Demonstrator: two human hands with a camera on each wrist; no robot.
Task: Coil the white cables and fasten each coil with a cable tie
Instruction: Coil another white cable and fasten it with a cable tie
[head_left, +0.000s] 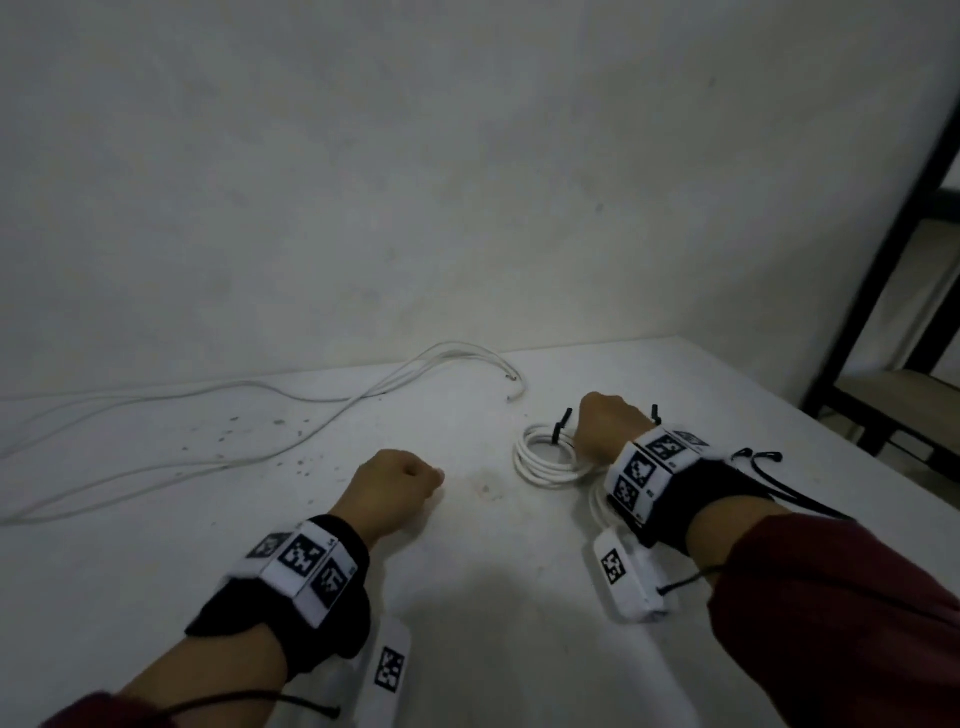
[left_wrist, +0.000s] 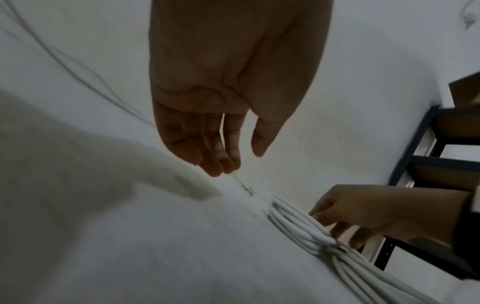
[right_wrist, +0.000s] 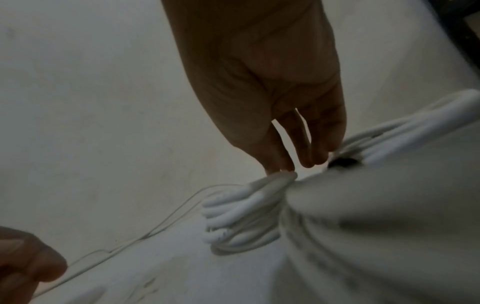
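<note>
While right hand (head_left: 610, 426) pinches white cable coil (head_left: 545, 474) on table (head_left: 493, 571), left hand (head_left: 395, 483) hangs relaxed, holding nothing.

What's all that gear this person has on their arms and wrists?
Both hands are bare: left hand, right hand. The forearms are covered by dark red sleeves. Each wrist carries a black band topped with white blocks printed with black-and-white square codes. A white box with one such code sits under each wrist, and a thin black cable trails back from it along the arm.
</note>
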